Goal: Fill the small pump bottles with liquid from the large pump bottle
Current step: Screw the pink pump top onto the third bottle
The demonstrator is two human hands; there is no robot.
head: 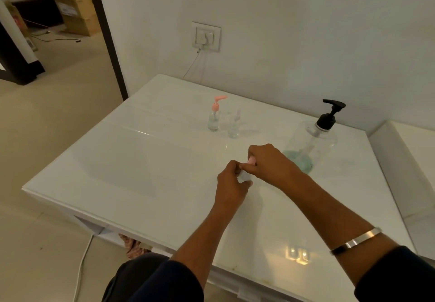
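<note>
Together both hands (247, 172) grip one small bottle (244, 177), two more (213, 118) behind, one large bottle (313, 141).

Both forearms reach up from the lower edge of the frame and meet near its centre. The left hand (231, 185) sits lower, fingers curled round a small clear bottle (244, 176) with the thumb to the right. The right hand (270, 161), just above and touching it, has fingers bent down, pinching the bottle's pink cap (251, 160). Dark sleeves are pushed back; a metal bangle (355, 240) circles the right forearm.
</note>
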